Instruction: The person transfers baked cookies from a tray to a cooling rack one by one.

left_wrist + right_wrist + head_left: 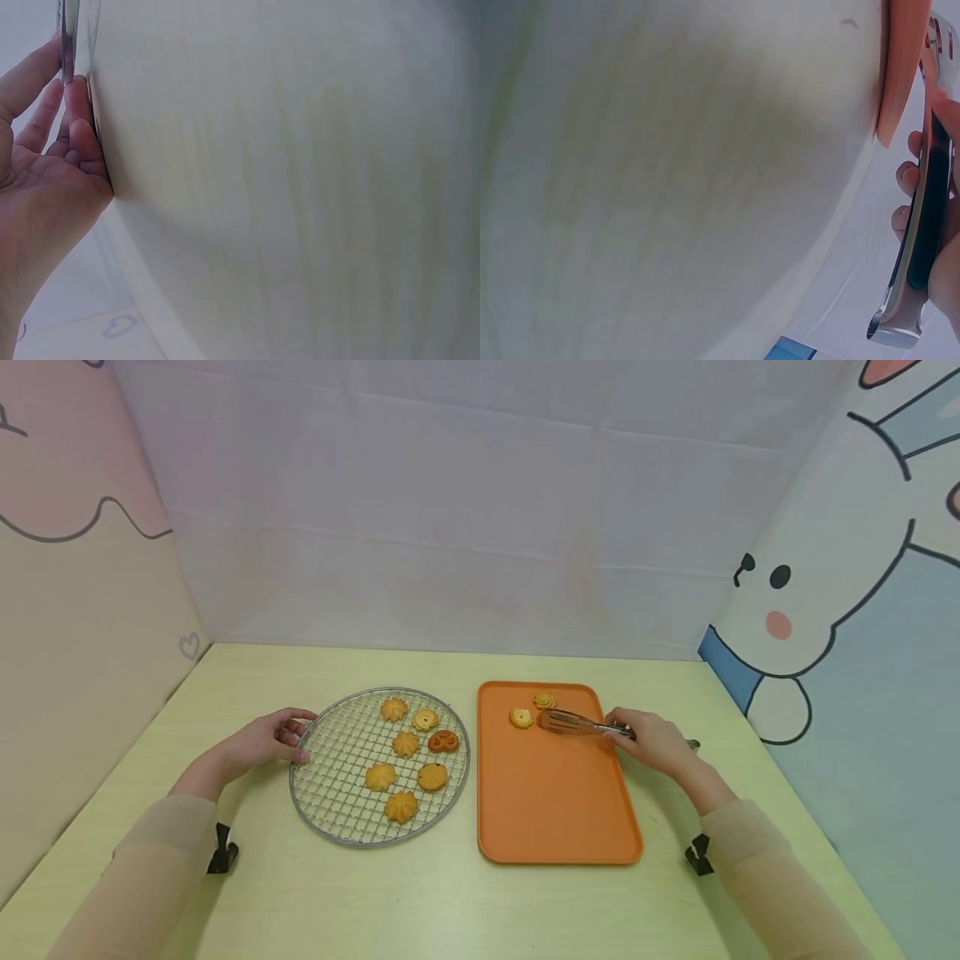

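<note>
The right hand (654, 742) grasps a pair of tongs (573, 724) by the handle, with the slotted head reaching out to the hand's left over the upper part of an orange tray (551, 802) on the bench (360, 902). Two biscuits lie on that tray: a round one (521, 718) just beside the tip of the tongs, and a swirled one (545, 701) just beyond the head. To the tray's left, a round wire rack (330, 789) carries seven more biscuits, and the left hand (264, 742) grips its left rim, the thumb on one side and fingers on the other.

The right hand covers the middle of the tongs; the tail end shows past it. Whether anything is pinched inside the head cannot be told. The right wrist view cuts off part of that hand and of the slotted head, and the left wrist view catches only a sliver of rim.

The tongs are shiny metal with a dark grip panel. Most biscuits on the rack are golden and ridged; the pretzel-shaped one (443, 741) is a darker brown.
</note>
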The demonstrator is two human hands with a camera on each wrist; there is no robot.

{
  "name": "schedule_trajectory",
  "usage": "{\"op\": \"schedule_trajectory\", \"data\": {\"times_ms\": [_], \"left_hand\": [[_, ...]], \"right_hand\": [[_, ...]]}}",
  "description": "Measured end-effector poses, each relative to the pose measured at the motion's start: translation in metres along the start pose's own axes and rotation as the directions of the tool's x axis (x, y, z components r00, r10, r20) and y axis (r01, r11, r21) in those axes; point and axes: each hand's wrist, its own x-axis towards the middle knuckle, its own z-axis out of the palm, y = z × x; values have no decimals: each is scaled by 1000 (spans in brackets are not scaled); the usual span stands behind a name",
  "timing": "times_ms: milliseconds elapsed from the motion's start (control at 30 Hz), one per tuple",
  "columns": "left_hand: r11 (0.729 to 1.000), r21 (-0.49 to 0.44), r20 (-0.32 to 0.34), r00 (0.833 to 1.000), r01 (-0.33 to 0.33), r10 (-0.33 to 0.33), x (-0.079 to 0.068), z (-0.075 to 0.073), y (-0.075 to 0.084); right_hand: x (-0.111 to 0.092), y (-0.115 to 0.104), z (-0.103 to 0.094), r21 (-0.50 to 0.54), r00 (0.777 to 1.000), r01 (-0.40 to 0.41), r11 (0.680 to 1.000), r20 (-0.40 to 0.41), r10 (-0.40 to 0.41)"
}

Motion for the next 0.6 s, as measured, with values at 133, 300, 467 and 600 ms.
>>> {"op": "schedule_trajectory", "data": {"times_ms": [133, 300, 467, 600], "left_hand": [[1000, -4, -1, 1000, -2, 2, 0, 0, -1], [1000, -19, -2, 1000, -16, 16, -1, 1, -1], [999, -34, 0, 1000, -18, 18, 0, 1, -2], [1000, -23, -4, 1000, -14, 14, 2, 0, -3]], "right_hand": [[-1, -1, -2, 8, 1000, -7, 1000, 3, 7], [-2, -5, -6, 14, 1000, 0, 1000, -8, 0], [-1, -12, -12, 10, 1000, 7, 1000, -19, -7], [1, -18, -17, 3, 1000, 19, 1000, -21, -19]]}}
